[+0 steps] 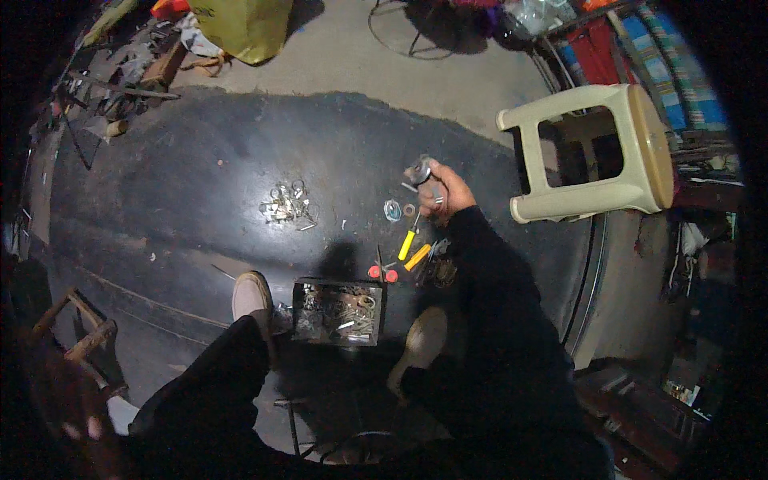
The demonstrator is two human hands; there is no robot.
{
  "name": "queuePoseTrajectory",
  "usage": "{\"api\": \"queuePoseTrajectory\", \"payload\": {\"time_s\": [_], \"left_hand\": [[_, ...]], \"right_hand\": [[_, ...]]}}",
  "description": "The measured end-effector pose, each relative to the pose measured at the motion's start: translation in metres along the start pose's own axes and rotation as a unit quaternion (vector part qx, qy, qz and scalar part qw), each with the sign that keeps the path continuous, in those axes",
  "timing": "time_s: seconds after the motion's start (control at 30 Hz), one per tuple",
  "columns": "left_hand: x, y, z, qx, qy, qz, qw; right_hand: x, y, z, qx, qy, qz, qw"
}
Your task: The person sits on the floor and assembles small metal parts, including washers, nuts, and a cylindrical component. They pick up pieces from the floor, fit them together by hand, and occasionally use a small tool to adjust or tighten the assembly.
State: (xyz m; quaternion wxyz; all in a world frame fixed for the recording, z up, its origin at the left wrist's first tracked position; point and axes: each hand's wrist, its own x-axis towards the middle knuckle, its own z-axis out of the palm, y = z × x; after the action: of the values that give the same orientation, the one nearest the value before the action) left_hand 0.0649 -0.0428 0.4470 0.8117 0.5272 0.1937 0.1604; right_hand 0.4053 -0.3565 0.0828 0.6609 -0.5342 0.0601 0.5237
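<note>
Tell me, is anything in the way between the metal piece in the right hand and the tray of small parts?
Yes: between the metal piece and the tray, a bluish rounded item and two red round pieces lie on the dark mat, roughly along the way.

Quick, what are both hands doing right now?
Left hand: too dark and blurred to tell.
Right hand: holding a small, roundish grey metallic object.

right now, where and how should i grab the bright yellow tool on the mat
Probably by its thick yellow handle, from above and the left: it appears to lie flat, thin shaft pointing away from you, and an orange handle sits close on its right.
</note>
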Motion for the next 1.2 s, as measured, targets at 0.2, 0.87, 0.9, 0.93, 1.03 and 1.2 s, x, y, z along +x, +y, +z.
{"api": "queuePoseTrajectory", "payload": {"time_s": [0.2, 0.87, 0.9, 0.93, 1.03, 1.2], "left_hand": [[-0.037, -0.028, 0.013, 0.03, 0.137, 0.068, 0.988], [-0.056, -0.109, 0.075, 0.214, -0.215, 0.014, 0.953], [-0.053, -0.112, 0.074, 0.226, -0.205, 0.054, 0.951], [-0.05, -0.115, 0.072, 0.216, -0.178, 0.034, 0.959], [-0.04, -0.126, 0.073, 0.181, -0.085, 0.002, 0.98], [-0.03, -0.134, 0.079, 0.188, -0.057, 0.005, 0.981]], "right_hand": [[-0.102, -0.049, 0.142, 0.011, -0.193, -0.074, 0.978], [-0.318, -0.008, 0.246, -0.037, -0.115, -0.071, 0.99], [-0.314, -0.006, 0.245, -0.026, -0.118, -0.077, 0.99], [-0.312, -0.004, 0.243, -0.016, -0.121, -0.082, 0.989], [-0.305, 0.0, 0.238, -0.014, -0.108, -0.112, 0.988], [-0.303, -0.005, 0.226, -0.035, -0.058, -0.167, 0.984]]}}
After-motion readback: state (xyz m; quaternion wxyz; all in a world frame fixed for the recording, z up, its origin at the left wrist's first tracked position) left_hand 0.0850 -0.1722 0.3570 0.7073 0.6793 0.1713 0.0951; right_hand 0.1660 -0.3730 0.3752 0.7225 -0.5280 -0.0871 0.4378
